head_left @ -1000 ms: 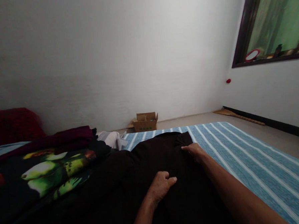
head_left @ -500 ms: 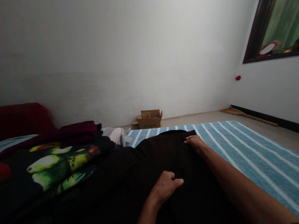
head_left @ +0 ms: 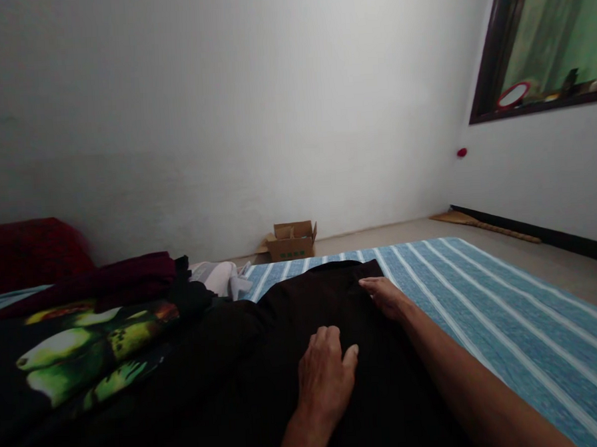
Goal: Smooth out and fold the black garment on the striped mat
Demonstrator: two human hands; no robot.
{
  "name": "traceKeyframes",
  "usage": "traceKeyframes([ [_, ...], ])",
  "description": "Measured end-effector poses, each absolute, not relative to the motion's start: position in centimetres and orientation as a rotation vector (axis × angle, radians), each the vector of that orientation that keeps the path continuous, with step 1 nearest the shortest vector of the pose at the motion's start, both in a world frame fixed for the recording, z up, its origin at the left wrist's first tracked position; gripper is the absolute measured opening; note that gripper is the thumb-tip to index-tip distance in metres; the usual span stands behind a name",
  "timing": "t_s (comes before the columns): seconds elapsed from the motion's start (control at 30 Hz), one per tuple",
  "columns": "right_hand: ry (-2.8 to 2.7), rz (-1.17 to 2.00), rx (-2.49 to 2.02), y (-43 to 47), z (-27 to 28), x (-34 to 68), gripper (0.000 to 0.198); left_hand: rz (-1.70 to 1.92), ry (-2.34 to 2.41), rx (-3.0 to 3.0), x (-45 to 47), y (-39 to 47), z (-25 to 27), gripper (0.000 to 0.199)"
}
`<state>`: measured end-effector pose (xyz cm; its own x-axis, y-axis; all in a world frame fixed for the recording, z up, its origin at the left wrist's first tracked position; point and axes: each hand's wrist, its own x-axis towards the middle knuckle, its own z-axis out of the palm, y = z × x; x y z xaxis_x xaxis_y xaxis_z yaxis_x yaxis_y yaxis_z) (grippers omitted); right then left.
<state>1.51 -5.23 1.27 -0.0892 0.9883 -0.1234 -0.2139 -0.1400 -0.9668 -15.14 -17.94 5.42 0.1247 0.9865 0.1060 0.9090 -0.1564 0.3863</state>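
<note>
A person's left hand (head_left: 326, 375) lies flat, palm down, on a black garment (head_left: 304, 330), its fingers loosely spread and straight, pressing the cloth rather than gripping it. The right hand (head_left: 385, 296) reaches farther out along the same garment and rests at its far right edge, fingers extended and held close together on the fabric; whether the fingertips pinch the hem cannot be told from this angle. The black garment is spread out on a blue and white striped sheet (head_left: 483, 307), covering the sheet's left portion, with the right hand sitting just where dark cloth meets stripes. The garment looks plain, matte and very dark, mostly smooth, with soft folds toward its left side and a fairly straight far edge. Touching the garment's left side is a pile of clothes: a black piece printed with green shapes (head_left: 80, 355), a folded maroon cloth (head_left: 116, 276) on top of it, and a white cloth (head_left: 218, 278) bunched just beyond the garment's far left corner. A dark red cushion (head_left: 27, 251) sits behind that pile. Well beyond the garment's far edge, a small open cardboard box (head_left: 290, 241) stands on the floor against a white wall (head_left: 252, 99). High to the garment's right, a dark-framed window (head_left: 544, 44) shows green.
</note>
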Motion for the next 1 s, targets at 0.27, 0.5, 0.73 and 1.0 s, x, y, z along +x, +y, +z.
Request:
traceKeyframes([
  [0.27, -0.918, 1.537, -1.013, -6.7, 1.4, 1.8, 0.006, 0.219, 1.587, 2.276, -13.0, -19.4, 3.1, 0.058],
  [0.5, -0.870, 1.465, -1.082, -6.7, 0.4, 1.9, 0.027, 0.185, 1.633, 2.302, -12.5, -19.1, 2.5, 0.057],
  [0.73, -0.876, 1.430, -1.048, -6.6, -0.5, 2.1, 0.042, 0.389, 1.702, 2.359, -10.6, -16.7, 4.2, 0.047],
  [1.0, -0.951, 1.475, -0.970, -6.1, -0.8, 2.6, 0.032, 0.439, 1.980, 2.225, -7.0, -13.7, 4.0, 0.040],
])
